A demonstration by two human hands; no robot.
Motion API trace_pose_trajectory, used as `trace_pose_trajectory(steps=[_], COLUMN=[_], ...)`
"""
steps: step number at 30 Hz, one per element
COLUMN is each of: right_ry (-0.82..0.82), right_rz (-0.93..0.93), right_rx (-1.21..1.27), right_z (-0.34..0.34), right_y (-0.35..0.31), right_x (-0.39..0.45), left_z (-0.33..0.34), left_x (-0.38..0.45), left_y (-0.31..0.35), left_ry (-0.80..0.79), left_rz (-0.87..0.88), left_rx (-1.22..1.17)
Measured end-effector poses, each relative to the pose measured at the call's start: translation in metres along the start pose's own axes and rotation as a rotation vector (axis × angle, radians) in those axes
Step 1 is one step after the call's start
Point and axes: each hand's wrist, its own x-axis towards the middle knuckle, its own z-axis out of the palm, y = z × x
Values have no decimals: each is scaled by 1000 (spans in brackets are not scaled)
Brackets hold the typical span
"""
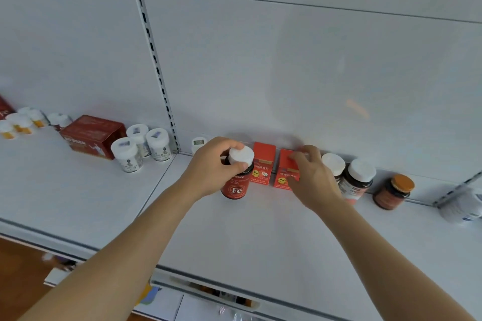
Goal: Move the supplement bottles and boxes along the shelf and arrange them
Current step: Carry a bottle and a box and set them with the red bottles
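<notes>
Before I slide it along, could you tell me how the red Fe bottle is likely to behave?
The Fe bottle looks rigid and taller than wide, so pushing high may tip it. It's round, so it could roll once down. The left hand grips its white cap, which seems steadier.

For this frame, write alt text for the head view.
A person's left hand grips the white cap of a red Fe bottle on a white shelf, while the right hand holds a red box; another red box stands between.

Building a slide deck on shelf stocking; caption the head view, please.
Left hand grips a white-capped red Fe bottle while the right hand holds a red box.
</notes>
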Motion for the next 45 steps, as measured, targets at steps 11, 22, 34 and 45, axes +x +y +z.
trace_pose_trajectory(steps=[11,22,34,45], right_ry=[163,161,196,88], right_rz=[-16,-47,-200,-368], right_rx=[58,45,-190,-187], right_z=[16,20,-1,14], right_y=[-3,-4,-35,-189], right_x=[3,2,-4,-15], left_z=[-5,-4,-26,-154], left_x=[9,1,-20,-89], left_y=[-3,-2,-2,-41], left_ry=[-30,-6,103,222], left_rz=[24,22,57,-5], left_rx=[1,-10,38,92])
